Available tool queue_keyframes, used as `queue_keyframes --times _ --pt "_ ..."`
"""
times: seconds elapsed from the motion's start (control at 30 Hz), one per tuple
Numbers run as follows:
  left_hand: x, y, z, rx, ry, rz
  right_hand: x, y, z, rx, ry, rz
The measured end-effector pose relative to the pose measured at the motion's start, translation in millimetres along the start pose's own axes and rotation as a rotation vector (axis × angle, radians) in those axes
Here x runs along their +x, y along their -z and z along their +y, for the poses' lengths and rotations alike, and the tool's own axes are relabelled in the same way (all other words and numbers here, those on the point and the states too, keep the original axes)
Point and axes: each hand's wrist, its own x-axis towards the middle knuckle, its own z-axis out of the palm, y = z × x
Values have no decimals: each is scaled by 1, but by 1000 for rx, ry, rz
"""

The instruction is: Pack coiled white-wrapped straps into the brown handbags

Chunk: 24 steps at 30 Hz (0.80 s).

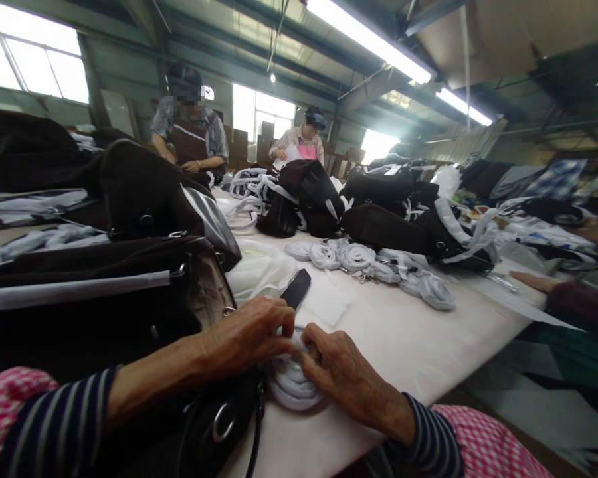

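Note:
My left hand [252,335] and my right hand [341,375] meet near the front edge of a white table [408,338]. Both pinch a coiled roll of white strap [292,382] that lies on the table between them. The fingers of each hand are closed on the coil. A dark brown bag [104,299] with metal rings sits right beside my left forearm. A black flat object [296,289] lies just beyond my left hand.
Several rolled white straps [369,262] lie mid-table. Dark bags [393,226] are piled beyond them and stacked at left [139,192]. Two people [192,133] work at the far end. Another person's hand [535,282] rests at the right edge.

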Motion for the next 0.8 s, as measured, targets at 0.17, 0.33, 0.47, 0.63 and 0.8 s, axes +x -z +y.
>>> queue_keyframes --times 0.17,0.33,0.47,0.63,0.8 --pt "4 -19 -4 22 -14 110 1 5 -5 44 -38 -21" --pt "6 -27 -3 -14 -45 130 6 12 -7 101 -58 -54" --pt "5 -24 2 -79 -24 136 7 9 -1 144 -48 -35" --pt "-1 -6 9 -106 -21 3 5 2 2 186 -85 22" --pt "2 8 4 -275 106 -138 4 -1 2 226 -140 55"
